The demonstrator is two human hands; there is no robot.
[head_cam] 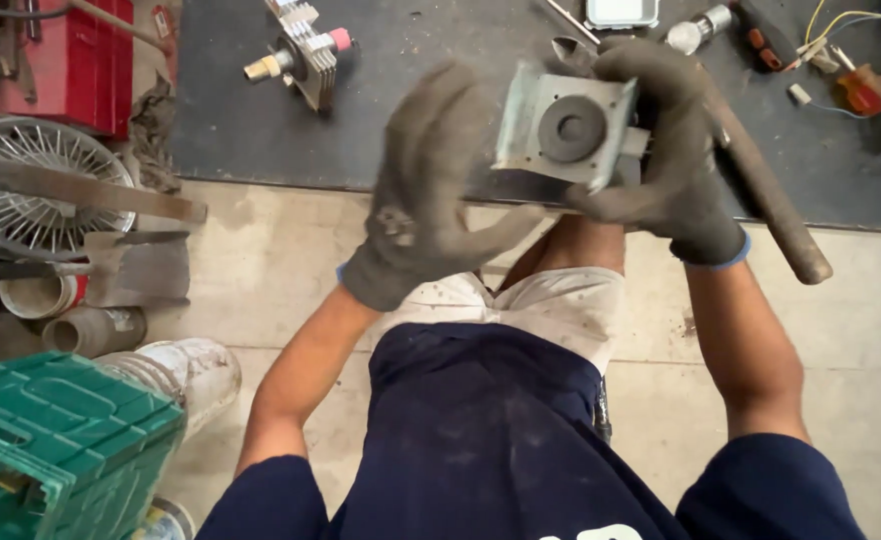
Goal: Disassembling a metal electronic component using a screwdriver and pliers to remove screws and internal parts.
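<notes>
The right hand (661,150) has its gloved fingers clenched round a square metal bracket (566,128), hiding its far edge. The left hand (431,190) hovers beside, fingers loose and blurred. Below lie a dark mat (411,110) and concrete floor (271,270)

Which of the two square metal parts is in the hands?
The flat grey plate with the dark round ring, gripped by the right hand. The finned part with the pink tip lies on the dark mat.

Pale concrete floor (261,260) w/ tile joints is running across the scene, stained in spots. A dark rubber mat (441,120) is lying over its far part. Even, soft light is falling on everything; no hard shadows. Walls & windows aren't showing.
</notes>
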